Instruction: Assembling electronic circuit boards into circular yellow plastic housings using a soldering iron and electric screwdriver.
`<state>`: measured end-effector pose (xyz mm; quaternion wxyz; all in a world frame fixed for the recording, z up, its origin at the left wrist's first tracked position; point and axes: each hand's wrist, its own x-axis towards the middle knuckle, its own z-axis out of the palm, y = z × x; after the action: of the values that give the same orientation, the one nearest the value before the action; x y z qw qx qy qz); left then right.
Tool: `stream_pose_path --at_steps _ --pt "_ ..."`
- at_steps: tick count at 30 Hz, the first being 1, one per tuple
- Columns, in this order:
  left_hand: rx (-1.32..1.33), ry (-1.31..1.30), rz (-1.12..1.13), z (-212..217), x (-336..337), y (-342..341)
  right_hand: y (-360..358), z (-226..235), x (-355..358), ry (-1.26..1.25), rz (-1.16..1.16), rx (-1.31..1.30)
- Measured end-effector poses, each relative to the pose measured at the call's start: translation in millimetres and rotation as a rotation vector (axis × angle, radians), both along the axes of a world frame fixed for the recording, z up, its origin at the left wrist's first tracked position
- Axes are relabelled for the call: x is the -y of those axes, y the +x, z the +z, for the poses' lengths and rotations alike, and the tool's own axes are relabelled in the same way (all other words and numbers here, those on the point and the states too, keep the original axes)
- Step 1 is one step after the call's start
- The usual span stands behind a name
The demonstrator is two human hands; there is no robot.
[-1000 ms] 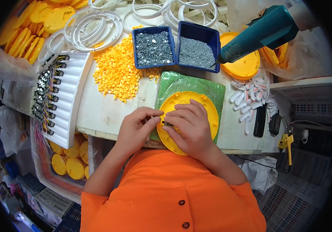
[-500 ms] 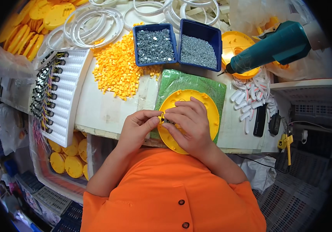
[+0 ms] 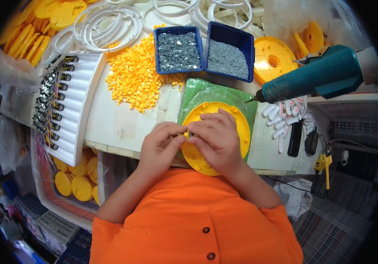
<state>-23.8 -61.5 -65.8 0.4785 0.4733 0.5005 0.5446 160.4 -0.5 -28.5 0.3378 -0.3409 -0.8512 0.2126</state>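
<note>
A round yellow plastic cover (image 3: 241, 145) lies with its posts upward on a green mat (image 3: 200, 90) at the table's front edge. Over its left half, the fingertips of my two hands meet. My left hand (image 3: 161, 143) is closed in a pinch on a small yellow plastic piece (image 3: 186, 133). My right hand (image 3: 219, 143) is bent over the cover, thumb and forefinger pinched around a small dark part (image 3: 191, 133) against that piece. The fingers hide most of both parts, so their exact kind is unclear.
A green power screwdriver (image 3: 316, 77) hangs at the right, its bit near the mat. Blue bins of screws (image 3: 178, 50) (image 3: 228, 57) and a pile of small yellow pieces (image 3: 134, 79) lie beyond. A white foam tray (image 3: 81, 103) holds wired parts at left; white plastic pieces (image 3: 281, 116) lie right.
My fingertips have drawn closer together around the small parts, with the left hand shifting slightly right. The hanging screwdriver has swung nearer to me and to the right.
</note>
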Motion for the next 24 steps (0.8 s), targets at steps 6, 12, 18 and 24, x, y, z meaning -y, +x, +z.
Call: stream_pose_path --at_steps 6,12,18,24 --pt "-0.799 0.489 -0.107 27 -7 -11 4 9 2 -0.361 0.02 -0.017" --pt "-0.081 -0.185 -0.042 21 6 -1 6 18 1 0.054 0.146 0.208" --pt "-0.276 -0.109 0.024 7 9 -4 2 6 1 0.058 0.081 0.182" --pt "-0.025 -0.256 0.002 6 4 -6 -4 4 -1 0.053 0.076 0.234"
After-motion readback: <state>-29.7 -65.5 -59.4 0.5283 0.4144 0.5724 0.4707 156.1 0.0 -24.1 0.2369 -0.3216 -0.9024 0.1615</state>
